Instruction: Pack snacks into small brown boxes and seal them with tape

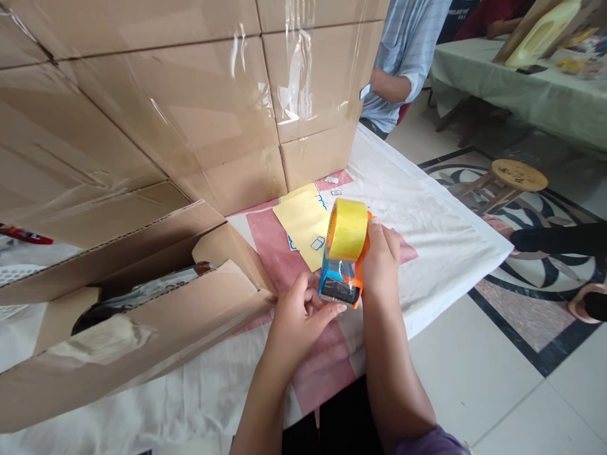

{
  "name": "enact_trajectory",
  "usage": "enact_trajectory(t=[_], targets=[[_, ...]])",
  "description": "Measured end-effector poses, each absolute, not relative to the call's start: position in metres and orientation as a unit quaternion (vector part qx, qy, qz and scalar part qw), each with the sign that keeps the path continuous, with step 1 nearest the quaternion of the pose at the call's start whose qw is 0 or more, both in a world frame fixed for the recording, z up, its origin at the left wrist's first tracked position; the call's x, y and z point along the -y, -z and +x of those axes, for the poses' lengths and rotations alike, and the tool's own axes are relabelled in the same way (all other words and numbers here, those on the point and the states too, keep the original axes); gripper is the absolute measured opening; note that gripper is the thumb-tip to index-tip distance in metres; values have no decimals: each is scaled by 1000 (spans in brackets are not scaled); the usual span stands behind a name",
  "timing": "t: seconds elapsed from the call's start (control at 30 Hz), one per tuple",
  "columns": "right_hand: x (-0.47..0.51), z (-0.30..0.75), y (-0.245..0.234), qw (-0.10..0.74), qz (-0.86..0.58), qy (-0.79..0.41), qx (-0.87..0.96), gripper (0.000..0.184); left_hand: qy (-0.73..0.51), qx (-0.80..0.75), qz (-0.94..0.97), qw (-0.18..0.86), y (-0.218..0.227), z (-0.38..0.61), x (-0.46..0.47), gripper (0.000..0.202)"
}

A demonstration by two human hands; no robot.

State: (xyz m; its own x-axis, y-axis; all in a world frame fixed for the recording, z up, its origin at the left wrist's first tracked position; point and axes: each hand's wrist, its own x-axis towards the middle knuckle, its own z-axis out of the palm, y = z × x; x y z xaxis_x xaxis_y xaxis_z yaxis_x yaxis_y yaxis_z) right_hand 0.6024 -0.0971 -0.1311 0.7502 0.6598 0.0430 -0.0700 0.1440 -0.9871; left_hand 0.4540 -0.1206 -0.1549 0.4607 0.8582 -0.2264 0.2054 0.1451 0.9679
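Note:
My right hand (383, 256) grips an orange and blue tape dispenser (361, 278) from its right side. A thick roll of yellowish packing tape (348, 230) sits in its upper part, and a black roller shows lower down. At the dispenser's lower front edge is my left hand (303, 309), thumb stretched along the edge and fingers curled. Whatever lies between those fingers is too small to make out. Left of my hands stands an open cardboard box (175, 328) with dark and clear-wrapped contents partly hidden inside.
Large taped cartons (213, 107) are stacked behind the open box. Yellow paper (303, 221) lies on the cloth-covered table (403, 183). A person in a blue shirt (408, 44) is beyond the cartons. A wooden stool (519, 175) and another table (516, 88) are on the right.

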Motion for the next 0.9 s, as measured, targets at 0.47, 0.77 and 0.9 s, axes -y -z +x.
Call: enact_trajectory(t=[0.47, 0.77, 0.9], targets=[[96, 603, 131, 703, -606, -275, 249, 43, -262, -432, 548, 666, 164, 450, 116, 43], [97, 605, 131, 670, -638, -260, 275, 47, -262, -401, 550, 684, 158, 447, 115, 28], [97, 604, 131, 665, -637, -264, 287, 47, -248, -383, 564, 688, 161, 443, 114, 28]])
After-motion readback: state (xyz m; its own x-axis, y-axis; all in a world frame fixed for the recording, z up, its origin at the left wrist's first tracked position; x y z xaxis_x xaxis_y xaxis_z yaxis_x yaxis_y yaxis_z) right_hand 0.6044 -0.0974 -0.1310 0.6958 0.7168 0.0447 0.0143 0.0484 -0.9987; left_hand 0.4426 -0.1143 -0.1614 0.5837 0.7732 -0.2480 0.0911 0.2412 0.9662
